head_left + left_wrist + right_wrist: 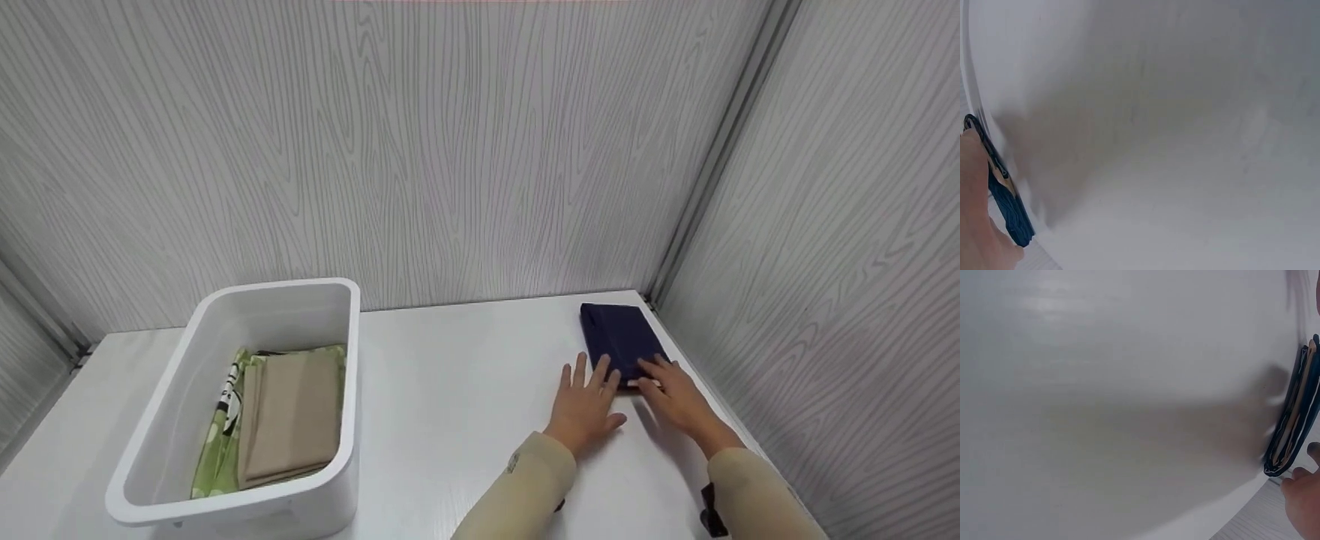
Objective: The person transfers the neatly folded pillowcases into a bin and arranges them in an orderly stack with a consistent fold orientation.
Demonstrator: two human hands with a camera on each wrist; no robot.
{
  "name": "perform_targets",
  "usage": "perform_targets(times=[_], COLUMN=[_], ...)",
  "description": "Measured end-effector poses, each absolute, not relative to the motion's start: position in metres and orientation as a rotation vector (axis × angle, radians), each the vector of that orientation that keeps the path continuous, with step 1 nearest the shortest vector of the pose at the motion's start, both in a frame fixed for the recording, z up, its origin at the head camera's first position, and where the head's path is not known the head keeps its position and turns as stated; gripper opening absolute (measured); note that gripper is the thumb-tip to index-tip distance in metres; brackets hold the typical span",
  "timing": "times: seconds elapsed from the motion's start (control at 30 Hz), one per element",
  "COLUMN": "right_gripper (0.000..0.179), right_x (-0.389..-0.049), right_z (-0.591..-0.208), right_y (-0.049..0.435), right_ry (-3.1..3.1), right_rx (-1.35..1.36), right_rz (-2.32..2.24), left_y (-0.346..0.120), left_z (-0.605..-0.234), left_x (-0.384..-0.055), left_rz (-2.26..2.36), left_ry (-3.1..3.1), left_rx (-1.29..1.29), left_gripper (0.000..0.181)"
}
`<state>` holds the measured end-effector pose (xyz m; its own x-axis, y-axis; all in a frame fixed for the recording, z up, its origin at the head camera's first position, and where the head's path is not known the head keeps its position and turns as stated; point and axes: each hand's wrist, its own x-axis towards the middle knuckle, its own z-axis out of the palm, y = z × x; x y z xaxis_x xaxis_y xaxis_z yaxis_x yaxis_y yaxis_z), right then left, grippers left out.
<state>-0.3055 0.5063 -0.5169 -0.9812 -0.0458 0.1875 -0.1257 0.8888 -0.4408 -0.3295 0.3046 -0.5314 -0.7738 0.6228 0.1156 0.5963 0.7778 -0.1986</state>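
A dark blue folded cloth (pixel 621 336) lies flat near the far right corner of the white table. Its layered edge, with some tan between the folds, shows in both wrist views, as the folded cloth (pixel 1009 211) at the left and the cloth stack (pixel 1296 408) at the right. My left hand (pixel 586 409) has its fingers spread and straight, with fingertips at the cloth's near left corner. Over the near right corner, my right hand (pixel 675 394) rests its fingertips on the cloth, thumb by the near edge.
On the left of the table (pixel 450 420) stands a white plastic bin (pixel 352 390). Inside it, a folded beige cloth (pixel 296 412) lies on a green patterned cloth (pixel 214 457). Grey wood-grain panels (pixel 465 150) rise behind and to the right, close to the table's edges.
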Motion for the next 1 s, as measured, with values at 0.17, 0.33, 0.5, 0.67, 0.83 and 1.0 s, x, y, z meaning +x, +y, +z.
perform_targets(times=[0.17,0.33,0.5,0.67,0.83,1.0], right_gripper=[0.05,0.051,0.051,0.05,0.05,0.048], right_x=[-0.304,-0.304,-0.304,-0.304,-0.305,-0.303], right_z=[-0.517,-0.517,-0.518,-0.52,-0.52,-0.522], right_y=[0.513,0.516,0.516,0.515,0.515,0.516], right_ry=[-2.915,-2.926,-2.937,-2.987,-3.029,-3.065], right_rx=[0.1,0.06,0.054,0.058,0.06,0.039], right_rz=[0.697,0.742,0.746,0.708,0.673,0.669], left_y=[0.307,0.31,0.313,0.314,0.318,0.324], left_z=[-0.532,-0.533,-0.536,-0.537,-0.539,-0.543], left_x=[-0.332,-0.333,-0.332,-0.332,-0.333,-0.33], left_rz=[0.22,0.194,0.198,0.161,0.073,0.048], left_ry=[-2.791,-2.791,-2.8,-2.862,-2.913,-2.928], left_rx=[-0.966,-0.986,-1.047,-1.076,-1.064,-1.068], left_gripper=[0.075,0.075,0.075,0.074,0.072,0.071])
